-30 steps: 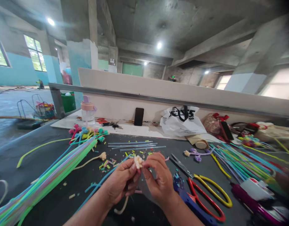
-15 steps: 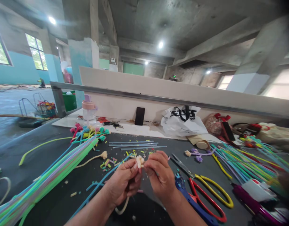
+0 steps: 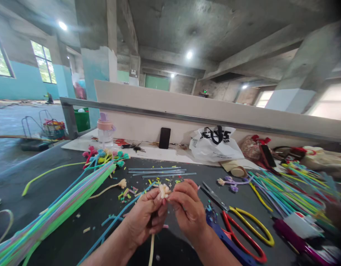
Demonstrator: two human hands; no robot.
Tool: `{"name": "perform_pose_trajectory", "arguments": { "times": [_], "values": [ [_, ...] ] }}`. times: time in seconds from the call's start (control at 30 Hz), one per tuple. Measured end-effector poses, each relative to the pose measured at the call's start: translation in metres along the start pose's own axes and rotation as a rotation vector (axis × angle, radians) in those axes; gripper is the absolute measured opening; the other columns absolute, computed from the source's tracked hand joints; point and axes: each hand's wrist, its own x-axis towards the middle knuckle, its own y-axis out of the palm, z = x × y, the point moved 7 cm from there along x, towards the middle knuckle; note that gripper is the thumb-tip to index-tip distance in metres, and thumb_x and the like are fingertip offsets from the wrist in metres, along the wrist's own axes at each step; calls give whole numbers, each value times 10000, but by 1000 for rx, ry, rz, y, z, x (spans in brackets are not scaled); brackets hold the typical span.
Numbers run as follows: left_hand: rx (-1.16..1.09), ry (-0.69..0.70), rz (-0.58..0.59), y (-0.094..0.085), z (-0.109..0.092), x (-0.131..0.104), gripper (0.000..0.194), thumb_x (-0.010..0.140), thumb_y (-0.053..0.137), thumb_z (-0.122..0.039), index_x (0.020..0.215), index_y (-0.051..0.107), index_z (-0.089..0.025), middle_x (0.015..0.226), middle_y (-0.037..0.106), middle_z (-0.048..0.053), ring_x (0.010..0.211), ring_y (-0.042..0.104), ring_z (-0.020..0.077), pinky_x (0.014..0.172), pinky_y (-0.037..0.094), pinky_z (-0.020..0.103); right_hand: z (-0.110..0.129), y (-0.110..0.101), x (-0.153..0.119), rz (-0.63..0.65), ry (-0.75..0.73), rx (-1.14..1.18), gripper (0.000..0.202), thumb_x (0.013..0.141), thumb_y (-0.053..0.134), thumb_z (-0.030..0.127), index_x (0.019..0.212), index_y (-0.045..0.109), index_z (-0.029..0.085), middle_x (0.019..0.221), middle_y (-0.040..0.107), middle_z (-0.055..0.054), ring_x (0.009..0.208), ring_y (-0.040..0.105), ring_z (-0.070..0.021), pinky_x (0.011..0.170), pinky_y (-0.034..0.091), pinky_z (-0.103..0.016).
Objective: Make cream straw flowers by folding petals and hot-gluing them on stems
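A small cream flower with bunched petals is pinched between the thumb and fingers of my left hand. Its pale stem hangs down below that hand. On the flower's right side, my right hand has its thumb and fingertips closed at a petal's edge; the exact contact is partly hidden. Another cream flower lies to the left on the dark table. Beneath my left forearm runs a blue strand. Scissors with one red and one yellow handle lie right of my right hand.
Blue-handled cutters lie beside the scissors. A bundle of coloured strands fills the left; more strands lie right. Cut bits and clear sticks are ahead. A phone, bottle and white bag stand behind.
The cream flower has turned slightly in my left hand and its petals look more spread. Its stem now hangs straighter and further right. My right fingers stay close at its side.
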Motion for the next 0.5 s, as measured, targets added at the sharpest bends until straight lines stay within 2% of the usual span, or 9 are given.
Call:
{"name": "perform_pose_trajectory", "arguments": {
  "times": [0.07,0.13,0.27,0.4,0.5],
  "values": [
    [-3,-2,34,0,-2,-1,154,810,540,-262,713,479,-159,521,425,-59,330,244,15,253,210,99,-4,-3,-2,-29,27,68,185,799,518,85,906,584,221,836,596,-17,811,559,-166,875,334,-399],
    [-13,-25,75,0,-2,-2,164,789,572,-266,703,483,-158,517,426,-59,330,242,12,255,214,94,-12,-5,-5,-58,116,166,195,816,497,104,956,569,217,882,593,-36,876,547,-186,855,367,-395],
    [-45,-113,185,2,1,-5,169,758,614,-269,705,499,-156,495,418,-62,317,232,6,252,222,92,-25,-2,-9,-54,292,336,154,842,485,125,910,582,223,869,569,-34,855,538,-174,762,423,-330],
    [-100,-152,292,6,4,-8,179,745,626,-277,689,516,-146,504,424,-51,318,242,5,249,240,99,-21,3,-7,-15,320,416,121,823,541,137,860,613,227,830,576,-17,808,544,-155,730,425,-291],
    [-113,-177,308,5,7,-9,137,759,607,-261,718,535,-151,517,429,-47,325,239,2,255,249,96,-16,3,-4,-7,316,443,103,808,569,142,840,619,226,808,591,-9,791,546,-150,726,422,-285]
  ]
}}
